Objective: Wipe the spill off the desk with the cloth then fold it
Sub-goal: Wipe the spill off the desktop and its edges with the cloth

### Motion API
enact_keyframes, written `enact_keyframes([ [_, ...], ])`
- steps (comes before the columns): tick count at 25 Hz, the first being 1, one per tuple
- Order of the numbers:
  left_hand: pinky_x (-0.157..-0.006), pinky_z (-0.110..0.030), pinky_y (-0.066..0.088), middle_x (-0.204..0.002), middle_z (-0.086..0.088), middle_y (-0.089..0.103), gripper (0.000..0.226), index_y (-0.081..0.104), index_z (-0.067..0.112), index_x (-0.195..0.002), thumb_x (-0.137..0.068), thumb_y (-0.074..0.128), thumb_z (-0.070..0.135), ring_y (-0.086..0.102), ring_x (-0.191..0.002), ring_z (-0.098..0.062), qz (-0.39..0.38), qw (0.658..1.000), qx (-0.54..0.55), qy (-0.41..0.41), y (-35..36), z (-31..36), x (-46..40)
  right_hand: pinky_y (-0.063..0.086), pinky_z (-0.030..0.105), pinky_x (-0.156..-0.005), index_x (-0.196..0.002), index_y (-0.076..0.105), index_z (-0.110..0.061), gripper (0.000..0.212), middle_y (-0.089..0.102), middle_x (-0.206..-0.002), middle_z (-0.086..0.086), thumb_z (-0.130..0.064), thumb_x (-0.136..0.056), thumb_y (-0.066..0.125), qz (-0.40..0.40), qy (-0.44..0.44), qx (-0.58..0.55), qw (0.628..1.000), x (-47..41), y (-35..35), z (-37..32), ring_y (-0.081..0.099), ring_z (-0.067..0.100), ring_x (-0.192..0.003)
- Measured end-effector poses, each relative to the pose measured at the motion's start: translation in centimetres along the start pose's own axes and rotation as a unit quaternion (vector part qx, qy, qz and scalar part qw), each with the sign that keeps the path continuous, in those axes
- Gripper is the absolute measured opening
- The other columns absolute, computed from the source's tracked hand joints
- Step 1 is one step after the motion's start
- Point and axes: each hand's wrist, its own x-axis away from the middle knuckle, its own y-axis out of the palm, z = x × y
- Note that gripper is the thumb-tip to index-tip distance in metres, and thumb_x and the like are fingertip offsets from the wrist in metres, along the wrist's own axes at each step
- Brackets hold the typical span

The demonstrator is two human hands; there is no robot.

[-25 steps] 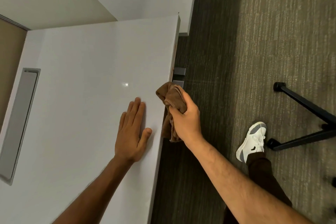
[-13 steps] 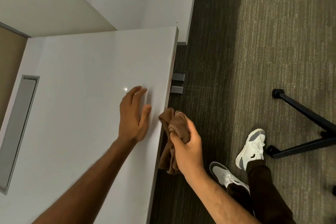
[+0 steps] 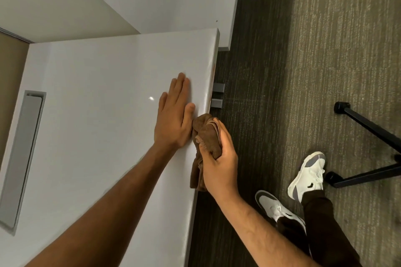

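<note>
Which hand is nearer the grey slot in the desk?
Left. The left hand lies flat on the desk, right of the slot; the right hand grips the cloth at the desk's edge, farther off.

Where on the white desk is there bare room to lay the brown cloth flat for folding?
The widest bare patch on the white desk lies between the grey recessed tray and the flat left hand. Another bare stretch runs from that hand's fingertips to the far edge. The right-hand edge is crowded: the right hand grips the bunched brown cloth there, close beside the left hand.

Right hand [image 3: 219, 158] covers much of the bunched brown cloth [image 3: 206, 132]; the desk [image 3: 97, 115] runs off-frame left.
</note>
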Motion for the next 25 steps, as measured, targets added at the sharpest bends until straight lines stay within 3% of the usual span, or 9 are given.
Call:
enact_keyframes([
  [8,-0.129,-0.032,-0.005,-0.175,0.004,0.002,0.066,0.009,0.018,-0.167,-0.107,0.013,0.047,-0.004,-0.161,-0.01,-0.009,1.0,-0.027,-0.003,0.3,-0.1,-0.2,0.043,0.036,-0.115,-0.146,0.051,-0.021,0.056,0.056,-0.145,-0.006,-0.015,-0.094,0.068,0.012,-0.018,0.001,1.0,-6.5,-0.2,-2.0,0.048,0.003,-0.137],
  [13,-0.13,-0.033,-0.005,-0.175,0.004,0.002,0.067,0.009,0.018,-0.167,-0.107,0.013,0.047,-0.004,-0.161,-0.01,-0.007,0.999,-0.032,-0.002,0.4,-0.1,-0.1,0.043,0.027,-0.112,-0.144,0.052,-0.025,0.053,0.059,-0.141,-0.011,-0.015,-0.094,0.067,-0.026,-0.014,0.004,1.0,-6.2,-1.3,-1.8,0.05,-0.001,-0.133],
  [18,-0.129,-0.031,-0.007,-0.176,0.003,0.0,0.064,0.006,0.018,-0.167,-0.108,0.018,0.041,-0.005,-0.161,-0.01,-0.006,1.0,-0.028,0.003,0.4,0.0,0.1,0.043,0.015,-0.107,-0.134,0.054,-0.046,0.051,0.062,-0.131,-0.026,-0.017,-0.094,0.068,-0.093,0.047,-0.017,0.994,-0.6,-3.1,0.5,0.054,-0.006,-0.127],
  [22,-0.13,-0.033,-0.005,-0.176,0.005,0.0,0.063,0.006,0.02,-0.167,-0.108,0.018,0.041,-0.004,-0.161,-0.01,-0.002,1.0,-0.029,0.002,0.5,-0.1,0.2,0.043,0.008,-0.101,-0.128,0.053,-0.055,0.054,0.061,-0.127,-0.035,-0.016,-0.094,0.068,-0.077,0.055,-0.015,0.995,-0.6,-2.6,0.4,0.053,-0.011,-0.125],
  [25,-0.131,-0.038,-0.001,-0.176,0.005,0.0,0.063,0.005,0.02,-0.167,-0.109,0.017,0.041,-0.004,-0.162,-0.01,-0.003,0.999,-0.034,0.005,0.7,-0.3,0.1,0.044,0.01,-0.102,-0.132,0.053,-0.047,0.049,0.061,-0.131,-0.025,-0.022,-0.093,0.068,-0.044,0.029,-0.022,0.998,-3.1,-1.5,-0.8,0.054,-0.009,-0.126],
])
